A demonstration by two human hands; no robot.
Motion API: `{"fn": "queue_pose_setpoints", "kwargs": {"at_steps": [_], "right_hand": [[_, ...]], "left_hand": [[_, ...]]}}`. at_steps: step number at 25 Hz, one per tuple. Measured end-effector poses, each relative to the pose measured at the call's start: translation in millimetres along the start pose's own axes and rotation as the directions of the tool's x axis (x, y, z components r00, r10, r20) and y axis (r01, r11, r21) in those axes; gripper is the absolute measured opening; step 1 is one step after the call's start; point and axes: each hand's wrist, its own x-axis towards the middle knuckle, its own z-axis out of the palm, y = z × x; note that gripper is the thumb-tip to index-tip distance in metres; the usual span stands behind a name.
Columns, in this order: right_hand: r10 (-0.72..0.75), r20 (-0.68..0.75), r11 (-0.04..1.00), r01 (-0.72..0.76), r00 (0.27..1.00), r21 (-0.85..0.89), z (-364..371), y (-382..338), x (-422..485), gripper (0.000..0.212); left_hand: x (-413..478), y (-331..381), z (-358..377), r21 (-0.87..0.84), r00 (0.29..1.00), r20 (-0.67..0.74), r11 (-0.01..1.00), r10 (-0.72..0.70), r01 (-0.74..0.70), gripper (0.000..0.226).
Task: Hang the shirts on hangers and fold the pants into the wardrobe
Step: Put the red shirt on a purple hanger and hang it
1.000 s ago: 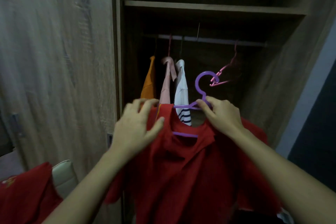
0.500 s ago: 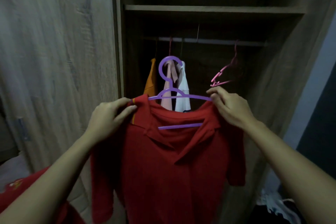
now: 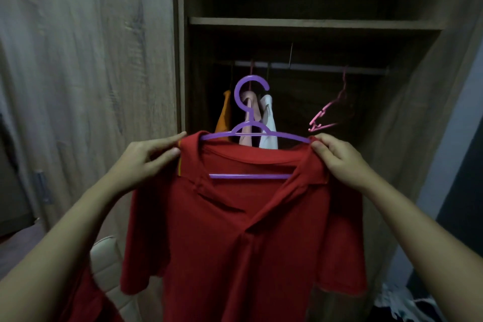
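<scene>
A red polo shirt [image 3: 243,238] hangs spread on a purple plastic hanger [image 3: 251,123], held up in front of the open wardrobe [image 3: 313,23]. My left hand [image 3: 146,162] pinches the shirt's left shoulder at the hanger's end. My right hand [image 3: 337,159] pinches the right shoulder and collar at the other end. The hanger's hook stands upright, below the metal rail [image 3: 308,66].
On the rail hang an orange garment [image 3: 224,115], a pink one [image 3: 248,117], a white one [image 3: 269,120] and an empty pink hanger [image 3: 326,112]. A shelf sits above the rail. The wardrobe door [image 3: 86,73] stands at left. More red cloth [image 3: 86,300] and a pale cushion [image 3: 109,266] lie low left.
Both hands moved apart from the collar to the shirt's shoulders. The shirt went from bunched to spread flat on the hanger, which now sits level and centred.
</scene>
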Motion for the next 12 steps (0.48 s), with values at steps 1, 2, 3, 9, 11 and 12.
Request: {"fn": "queue_pose_setpoints", "kwargs": {"at_steps": [1, 2, 3, 9, 11, 12], "right_hand": [[-0.002, 0.003, 1.0, 0.002, 1.0, -0.001, 0.0, -1.4, 0.3, 0.02], [-0.006, 0.021, 0.999, 0.005, 1.0, 0.033, -0.8, -2.2, 0.9, 0.021], [-0.015, 0.057, 0.996, 0.01, 0.998, 0.086, -2.4, -4.0, 0.8, 0.019], [-0.126, 0.14, 0.968, 0.153, 0.982, -0.2, -9.4, -24.9, -2.0, 0.024], [-0.138, 0.091, 0.977, 0.151, 0.986, -0.149, -9.0, -28.9, -2.2, 0.023], [-0.139, 0.071, 0.981, 0.148, 0.988, -0.126, -8.4, -29.9, -3.3, 0.02]], "left_hand": [[0.6, 0.3, 2.3, 0.023, 0.999, 0.021, 0.999, 0.04, -0.041, 0.044], [0.0, 2.1, 5.7, 0.021, 0.998, 0.041, 0.998, 0.054, -0.055, 0.048], [-0.3, 5.8, 9.1, 0.013, 0.997, 0.056, 0.998, 0.053, -0.053, 0.045], [-10.1, 4.0, 28.5, -0.063, 0.996, -0.062, 0.996, 0.057, -0.06, 0.036], [-5.9, 9.1, 30.0, -0.071, 0.996, -0.066, 0.995, 0.062, -0.067, 0.037], [-4.3, 10.6, 30.3, -0.079, 0.995, -0.068, 0.994, 0.068, -0.073, 0.038]]}}
